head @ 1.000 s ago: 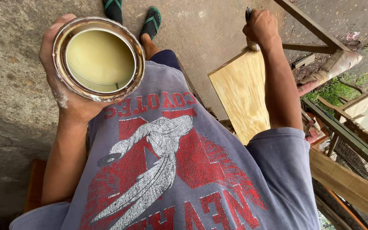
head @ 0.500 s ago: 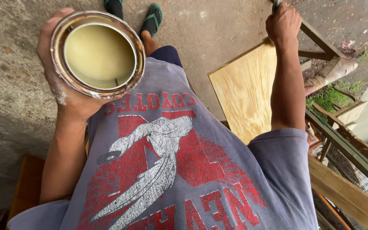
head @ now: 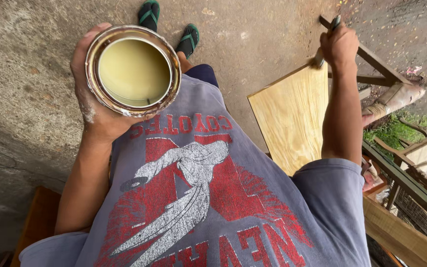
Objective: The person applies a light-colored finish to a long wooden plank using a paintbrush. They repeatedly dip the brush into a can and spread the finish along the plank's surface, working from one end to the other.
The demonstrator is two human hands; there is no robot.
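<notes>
Pale yellow-green liquid is seen filling an open round can (head: 133,70), which is cupped from below and the side by the left hand (head: 97,106); the fingers are wrapped round its wall, with whitish smears on the skin. It's held up at chest height, over bare concrete floor (head: 30,74). No label can be made out, since only the rusty rim and the inside are shown from above. Green flip-flops (head: 169,24) are spotted just past the can, down on the floor.

Further right, a light plywood panel (head: 290,116) is propped at a slant, its long axis running away from the body toward a dark wooden frame (head: 371,62). The right hand (head: 339,47) is closed tight on a brush (head: 326,42), and the bristles are pressed on the panel's far top corner. So the panel lies right under and just nearer than that hand, well apart from the can; the right hand is clearly the nearer one. Grass (head: 396,131) and more timber (head: 401,237) are glimpsed at the far right edge.
</notes>
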